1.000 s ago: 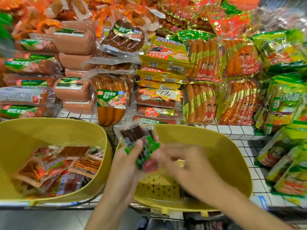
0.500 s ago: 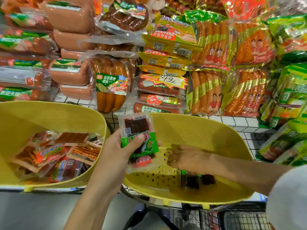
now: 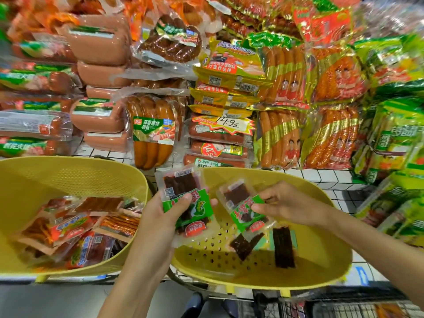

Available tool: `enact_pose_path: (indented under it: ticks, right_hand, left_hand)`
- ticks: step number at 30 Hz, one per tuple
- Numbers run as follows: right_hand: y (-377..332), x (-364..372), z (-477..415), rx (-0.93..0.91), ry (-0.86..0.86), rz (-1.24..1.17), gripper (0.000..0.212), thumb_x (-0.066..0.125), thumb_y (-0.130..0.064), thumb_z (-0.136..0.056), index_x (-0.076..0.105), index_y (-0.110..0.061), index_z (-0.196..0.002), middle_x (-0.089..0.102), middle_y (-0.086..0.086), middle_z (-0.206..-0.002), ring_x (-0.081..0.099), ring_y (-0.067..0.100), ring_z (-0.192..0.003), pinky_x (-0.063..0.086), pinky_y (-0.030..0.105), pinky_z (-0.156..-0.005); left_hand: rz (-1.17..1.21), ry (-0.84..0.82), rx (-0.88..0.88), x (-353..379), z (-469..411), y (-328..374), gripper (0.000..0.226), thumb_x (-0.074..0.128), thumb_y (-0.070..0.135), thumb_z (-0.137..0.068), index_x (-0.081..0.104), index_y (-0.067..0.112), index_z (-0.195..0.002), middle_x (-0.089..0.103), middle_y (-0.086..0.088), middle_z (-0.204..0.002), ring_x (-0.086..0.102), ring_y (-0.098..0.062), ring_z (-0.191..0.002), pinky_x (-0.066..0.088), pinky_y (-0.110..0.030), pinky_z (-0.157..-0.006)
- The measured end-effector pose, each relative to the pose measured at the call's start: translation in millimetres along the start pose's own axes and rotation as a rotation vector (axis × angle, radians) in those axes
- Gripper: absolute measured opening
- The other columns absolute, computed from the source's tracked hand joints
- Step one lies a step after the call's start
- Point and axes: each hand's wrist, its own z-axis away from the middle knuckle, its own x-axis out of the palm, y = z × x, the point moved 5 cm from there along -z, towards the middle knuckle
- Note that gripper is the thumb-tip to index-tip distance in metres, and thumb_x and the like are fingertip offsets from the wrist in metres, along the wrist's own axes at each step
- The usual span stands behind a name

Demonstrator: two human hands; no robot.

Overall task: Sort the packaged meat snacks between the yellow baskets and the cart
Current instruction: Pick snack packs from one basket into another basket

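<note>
Two yellow baskets stand side by side before a shelf of sausages. The left basket (image 3: 68, 175) holds several orange and red snack packs (image 3: 75, 228). The right basket (image 3: 321, 260) has two dark meat packs (image 3: 283, 246) on its perforated floor. My left hand (image 3: 160, 216) grips a small stack of green-labelled dark meat packs (image 3: 183, 196) between the baskets. My right hand (image 3: 284, 203) holds another green-labelled pack (image 3: 241, 203) by its edge, above the right basket. The cart (image 3: 344, 306) shows as dark wire mesh at the bottom right.
The white grid shelf (image 3: 321, 175) behind the baskets is piled with large sausage packs (image 3: 153, 131), pink ham logs (image 3: 98, 115) and green bags (image 3: 394, 143). A yellow price tag (image 3: 229, 125) sits among them. Grey floor (image 3: 46, 301) lies below.
My right hand has come up out of the right basket with a green-labelled pack in it. The left hand has kept its packs in about the same place.
</note>
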Motion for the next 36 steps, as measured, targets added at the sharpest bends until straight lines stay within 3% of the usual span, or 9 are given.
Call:
enact_pose_path:
  ticks: [5, 8, 13, 17, 20, 24, 27, 30, 36]
  right_hand:
    - [-52, -3, 33, -0.062, 0.041, -0.573, 0.025, 0.067, -0.026, -0.076, 0.066, -0.022, -0.051, 0.060, -0.009, -0.051, 0.061, 0.002, -0.054, 0.047, 0.010, -0.058]
    - [-68, 17, 26, -0.061, 0.089, -0.530, 0.025, 0.071, -0.031, -0.073, 0.062, -0.022, -0.051, 0.061, -0.007, -0.049, 0.065, 0.009, -0.055, 0.051, 0.015, -0.059]
    - [-54, 20, -2, 0.011, 0.136, -0.421, 0.038, 0.064, -0.050, -0.074, 0.063, -0.015, -0.057, 0.061, 0.002, -0.049, 0.054, 0.007, -0.039, 0.043, 0.017, -0.041]
    - [7, 20, -21, 0.070, -0.042, 0.350, 0.024, 0.065, -0.032, -0.086, 0.065, -0.014, -0.102, 0.069, 0.006, -0.098, 0.064, 0.011, -0.083, 0.053, 0.028, -0.078]
    - [41, 64, -29, 0.044, -0.321, 0.762, 0.073, 0.069, -0.027, -0.083, 0.030, -0.017, -0.144, 0.033, 0.008, -0.149, 0.031, 0.027, -0.136, 0.028, 0.040, -0.113]
    - [45, 88, -34, -0.127, -0.347, 1.105, 0.088, 0.071, -0.013, -0.080, 0.016, -0.014, -0.149, 0.014, 0.012, -0.156, 0.014, 0.029, -0.144, 0.015, 0.042, -0.116]
    - [39, 80, -31, -0.151, -0.313, 1.090, 0.061, 0.068, -0.011, -0.082, 0.042, -0.013, -0.137, 0.038, 0.011, -0.145, 0.033, 0.028, -0.135, 0.028, 0.038, -0.109]
    - [20, 52, -22, -0.036, -0.147, 0.736, 0.016, 0.062, -0.019, -0.089, 0.065, -0.014, -0.104, 0.059, 0.000, -0.102, 0.058, 0.017, -0.093, 0.046, 0.026, -0.075]
    - [-67, -3, 31, -0.149, 0.569, 0.176, 0.025, 0.062, -0.020, -0.089, 0.059, -0.025, -0.064, 0.039, -0.014, -0.058, 0.042, 0.002, -0.057, 0.031, 0.013, -0.052]
  left_hand:
    - [-0.016, 0.123, -0.007, -4, 1, -7, 0.039, 0.059, 0.031, -0.085, 0.057, 0.025, -0.124, 0.068, -0.001, -0.117, 0.066, -0.021, -0.105, 0.053, -0.050, -0.087]
    - [-0.065, -0.023, -0.006, 12, 3, -7, 0.045, 0.062, 0.048, -0.077, 0.063, 0.030, -0.117, 0.070, -0.002, -0.115, 0.066, -0.023, -0.106, 0.049, -0.053, -0.092]
    - [-0.168, 0.038, 0.049, 11, 0, -3, 0.031, 0.067, 0.027, -0.073, 0.066, 0.024, -0.104, 0.075, -0.004, -0.096, 0.071, -0.023, -0.091, 0.052, -0.052, -0.087]
    - [-0.116, 0.088, 0.065, -7, -1, 7, 0.030, 0.063, 0.019, -0.078, 0.062, 0.020, -0.108, 0.075, -0.006, -0.097, 0.072, -0.023, -0.089, 0.060, -0.038, -0.068]
    - [-0.079, 0.070, 0.061, -12, -1, 9, 0.034, 0.063, 0.019, -0.075, 0.063, 0.018, -0.109, 0.075, -0.008, -0.094, 0.073, -0.021, -0.084, 0.057, -0.028, -0.055]
    - [-0.042, 0.022, 0.038, -8, -1, 6, 0.037, 0.061, 0.016, -0.078, 0.061, 0.015, -0.115, 0.074, -0.013, -0.098, 0.072, -0.027, -0.090, 0.058, -0.033, -0.059]
    - [-0.044, 0.024, 0.052, -9, -1, 3, 0.037, 0.061, 0.016, -0.079, 0.060, 0.015, -0.117, 0.073, -0.012, -0.100, 0.071, -0.026, -0.092, 0.060, -0.034, -0.064]
    - [-0.040, 0.030, 0.060, -9, -2, 3, 0.038, 0.060, 0.017, -0.080, 0.059, 0.017, -0.119, 0.074, -0.008, -0.100, 0.072, -0.024, -0.092, 0.060, -0.036, -0.070]
    - [-0.066, 0.089, 0.085, -2, -4, -4, 0.030, 0.055, 0.019, -0.090, 0.058, 0.027, -0.118, 0.073, 0.001, -0.103, 0.071, -0.019, -0.095, 0.056, -0.045, -0.080]
